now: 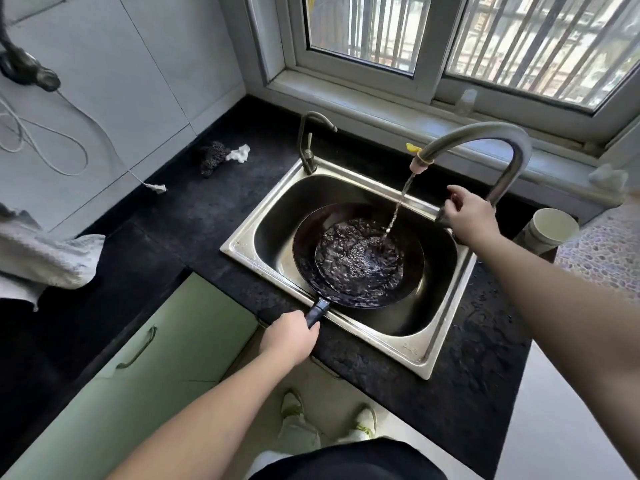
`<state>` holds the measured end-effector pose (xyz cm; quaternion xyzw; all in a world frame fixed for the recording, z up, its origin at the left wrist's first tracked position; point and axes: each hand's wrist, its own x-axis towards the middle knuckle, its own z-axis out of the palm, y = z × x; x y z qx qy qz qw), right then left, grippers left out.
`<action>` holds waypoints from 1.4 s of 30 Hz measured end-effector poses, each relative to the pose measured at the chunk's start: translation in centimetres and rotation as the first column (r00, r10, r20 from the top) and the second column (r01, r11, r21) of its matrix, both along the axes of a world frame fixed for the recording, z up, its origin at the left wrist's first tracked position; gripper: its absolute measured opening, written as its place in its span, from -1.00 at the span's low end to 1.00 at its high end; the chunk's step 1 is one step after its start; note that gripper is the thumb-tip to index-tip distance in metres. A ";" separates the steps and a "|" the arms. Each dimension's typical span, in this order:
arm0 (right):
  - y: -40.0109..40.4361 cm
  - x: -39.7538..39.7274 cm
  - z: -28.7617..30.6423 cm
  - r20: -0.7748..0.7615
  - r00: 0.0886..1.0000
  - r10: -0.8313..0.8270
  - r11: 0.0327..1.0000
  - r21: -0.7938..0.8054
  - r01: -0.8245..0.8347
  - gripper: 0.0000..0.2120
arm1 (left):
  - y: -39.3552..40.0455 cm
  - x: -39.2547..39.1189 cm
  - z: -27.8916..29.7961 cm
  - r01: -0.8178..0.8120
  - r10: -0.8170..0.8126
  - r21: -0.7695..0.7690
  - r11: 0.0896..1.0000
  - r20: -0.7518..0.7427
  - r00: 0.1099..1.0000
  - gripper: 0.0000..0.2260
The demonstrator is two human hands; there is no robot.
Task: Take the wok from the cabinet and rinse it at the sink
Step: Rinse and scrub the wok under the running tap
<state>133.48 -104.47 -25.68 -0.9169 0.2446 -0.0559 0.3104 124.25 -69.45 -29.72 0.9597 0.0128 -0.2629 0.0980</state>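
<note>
A black wok [304, 251] lies inside the steel sink [239, 242], its dark handle [318, 312] sticking out over the front rim. My left hand [290, 336] grips that handle. Water streams from the curved grey faucet [485, 136] into the wok, where it pools and ripples. My right hand [469, 213] is at the faucet's base, fingers curled round the lever, which it mostly hides.
A small second tap [308, 140] stands at the sink's back left corner. A dark scourer and white rag [221, 155] lie on the black counter. A grey towel [38, 254] sits far left, a white cup [550, 230] right of the sink. Green cabinet doors [166, 341] below.
</note>
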 end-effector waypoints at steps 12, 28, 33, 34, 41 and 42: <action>14.1 -10.4 -4.2 -0.051 0.998 -0.022 0.762 0.646 0.050 -0.80 | -0.2 -0.2 0.2 -0.035 0.035 -0.009 0.999 -0.001 0.999 -0.72; 27.2 -12.4 -6.3 -0.466 0.883 -0.050 0.320 0.830 0.457 -0.76 | 1.3 -0.3 0.7 -0.033 0.030 -0.065 0.997 -0.041 0.999 -0.69; 28.3 -11.8 -5.8 -0.515 0.853 -0.080 0.321 0.797 0.511 -0.79 | 1.8 -0.1 0.6 -0.001 -0.003 -0.112 0.994 -0.039 0.999 -0.68; 28.5 -11.5 -5.7 -0.520 0.851 -0.072 0.329 0.794 0.512 -0.81 | 1.9 -0.1 0.6 0.021 -0.025 -0.117 0.993 -0.035 0.999 -0.68; 29.4 -10.3 -6.2 -0.524 0.849 -0.066 0.286 0.806 0.519 -0.79 | 2.5 0.3 0.4 0.125 -0.136 -0.146 0.981 -0.071 0.988 -0.68; 29.5 -10.2 -6.3 -0.522 0.850 -0.072 0.276 0.809 0.520 -0.80 | 2.6 0.3 0.5 0.121 -0.134 -0.155 0.981 -0.081 0.988 -0.67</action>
